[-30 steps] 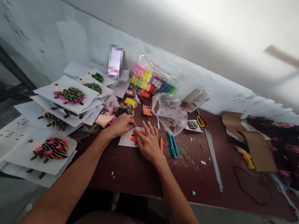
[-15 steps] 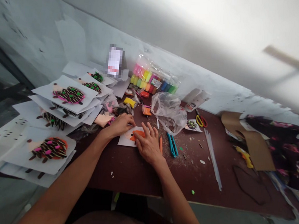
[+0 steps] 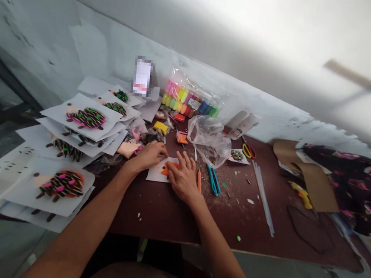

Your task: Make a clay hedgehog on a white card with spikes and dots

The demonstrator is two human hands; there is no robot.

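On the dark red table (image 3: pixel 172 219), I have a big pile of decorated sheets (image 3: pixel 54 113) at left; top ones look done: animal head, dark strips, coloured dots, feet. Behind, against the wall, a pack of coloured clay (image 3: pixel 191 103); nearer, a crumpled clear bag (image 3: pixel 211 139). My right hand (image 3: pixel 185 177) is spread, fingers fanned, thumb side over the work. My left hand (image 3: pixel 151 154) has its fingers drawn together at the upper left edge; can't tell if it pinches anything. The small white sheet (image 3: pixel 156 177) lies flat on the table between and partly under both. Teal cutter (image 3: pixel 213 180) to its right, apart. On the sheet: an orange patch (image 3: pixel 166 171), a peach face (image 3: pixel 157 167), a dark eye (image 3: pixel 163 167). Early stage, I'd judge: face and some orange in, strips and dots not yet on the part I see; the rest is hidden by my fingers.
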